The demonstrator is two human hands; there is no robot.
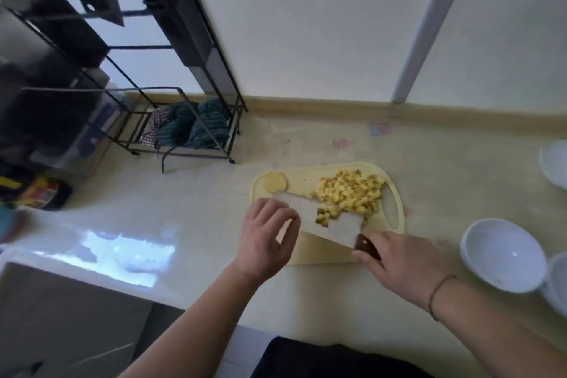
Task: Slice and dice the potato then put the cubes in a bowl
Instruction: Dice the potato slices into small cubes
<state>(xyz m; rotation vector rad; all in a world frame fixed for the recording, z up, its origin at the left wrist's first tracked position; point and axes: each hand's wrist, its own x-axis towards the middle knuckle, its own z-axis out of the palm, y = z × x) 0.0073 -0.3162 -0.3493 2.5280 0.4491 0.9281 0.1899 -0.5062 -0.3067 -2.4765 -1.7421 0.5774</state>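
The right hand (399,258) has its grip closed round the wooden handle of the cleaver (325,221), whose blade runs up-left with a few cubes on it. The left hand (267,236), fingers loosely curled and holding nothing, hovers at the blade's far end. The potato cubes (352,193) are heaped on the cutting board (306,255), just beyond the blade. The bowl (503,255) waits at right on the bench (184,193), nearer the right hand.

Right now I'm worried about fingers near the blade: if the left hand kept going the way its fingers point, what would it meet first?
Probably the flat of the cleaver, just beyond the left hand; height above it is unclear.
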